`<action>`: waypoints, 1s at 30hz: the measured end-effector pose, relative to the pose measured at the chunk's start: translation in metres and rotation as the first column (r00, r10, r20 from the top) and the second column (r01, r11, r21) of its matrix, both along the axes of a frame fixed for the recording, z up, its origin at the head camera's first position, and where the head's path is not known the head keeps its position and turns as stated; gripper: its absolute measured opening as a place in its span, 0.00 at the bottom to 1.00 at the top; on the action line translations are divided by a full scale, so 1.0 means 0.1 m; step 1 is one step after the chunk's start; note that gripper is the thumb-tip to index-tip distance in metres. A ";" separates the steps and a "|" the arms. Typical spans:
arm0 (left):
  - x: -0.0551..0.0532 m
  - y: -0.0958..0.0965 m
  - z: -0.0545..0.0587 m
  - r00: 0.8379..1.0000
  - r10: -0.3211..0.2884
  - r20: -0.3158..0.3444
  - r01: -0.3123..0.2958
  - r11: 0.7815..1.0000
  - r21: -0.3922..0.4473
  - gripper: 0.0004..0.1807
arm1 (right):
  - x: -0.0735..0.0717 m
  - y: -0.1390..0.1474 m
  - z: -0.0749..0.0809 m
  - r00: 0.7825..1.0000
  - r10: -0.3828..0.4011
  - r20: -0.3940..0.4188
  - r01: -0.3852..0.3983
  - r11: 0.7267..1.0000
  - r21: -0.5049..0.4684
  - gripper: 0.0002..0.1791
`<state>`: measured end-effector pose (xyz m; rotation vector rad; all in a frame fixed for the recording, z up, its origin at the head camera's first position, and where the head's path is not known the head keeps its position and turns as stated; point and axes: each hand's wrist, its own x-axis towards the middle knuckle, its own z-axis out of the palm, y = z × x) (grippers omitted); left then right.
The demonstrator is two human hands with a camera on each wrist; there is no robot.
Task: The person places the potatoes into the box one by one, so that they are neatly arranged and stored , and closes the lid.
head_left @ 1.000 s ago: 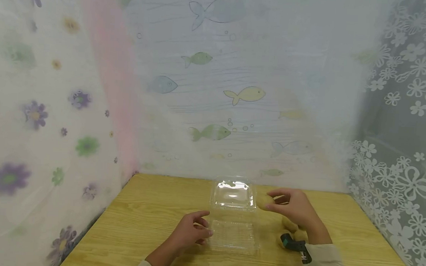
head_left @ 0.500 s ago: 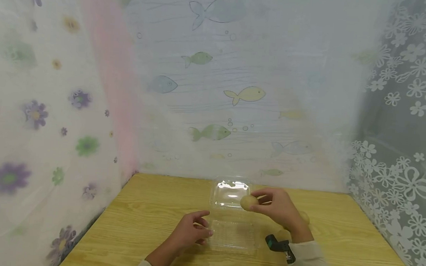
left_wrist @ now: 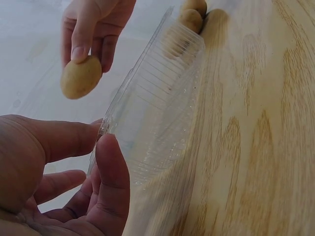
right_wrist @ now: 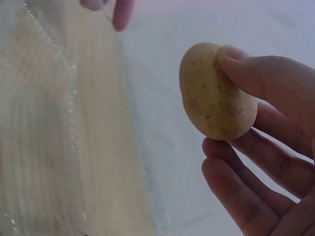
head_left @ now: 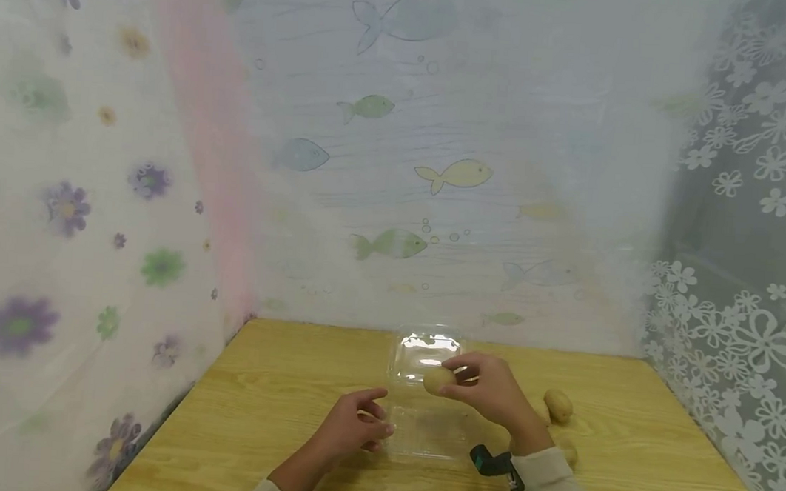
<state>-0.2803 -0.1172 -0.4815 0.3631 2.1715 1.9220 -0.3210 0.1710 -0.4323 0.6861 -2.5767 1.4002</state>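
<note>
A clear plastic clamshell box [head_left: 426, 434] lies opened out on the table, its lid [head_left: 408, 361] folded back toward the far wall. My left hand [head_left: 355, 425] pinches the near-left rim of the box between thumb and finger, as the left wrist view shows. Above the box, my right hand [head_left: 495, 392] holds a small yellow-brown potato [right_wrist: 211, 93] by thumb and fingertips. The potato is raised over the area between base and lid, and overlaps the lid's front edge in the head view. Nothing shows inside the base.
Several more potatoes [head_left: 558, 407] lie on the wooden table [head_left: 293, 366] right of the box, partly hidden by the right forearm. Printed curtains [head_left: 382, 200] stand along the table's back and sides. A dark camera mount [head_left: 491, 462] sits on the right wrist.
My right hand has carried the potato leftward from beside the lid to over the box. More of the potatoes on the right now show. The left hand stays at the rim.
</note>
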 end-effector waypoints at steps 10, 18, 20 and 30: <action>0.01 0.01 0.02 1.000 0.008 0.012 -0.008 1.000 -0.004 0.41 | 0.00 -0.26 -0.13 0.999 -0.035 0.016 0.035 0.999 -0.004 0.21; -0.02 0.00 0.01 1.000 -0.006 0.016 0.006 1.000 -0.018 0.41 | 0.01 -0.38 -0.22 1.000 0.005 -0.005 -0.005 1.000 -0.012 0.20; -0.02 0.00 0.01 1.000 -0.004 0.016 0.004 1.000 -0.017 0.41 | 0.01 -0.41 -0.24 1.000 0.017 -0.012 -0.017 1.000 -0.001 0.20; -0.02 0.02 0.02 1.000 0.006 0.003 -0.006 1.000 -0.011 0.41 | 0.00 -0.48 -0.35 0.998 0.033 -0.058 -0.026 0.993 0.112 0.20</action>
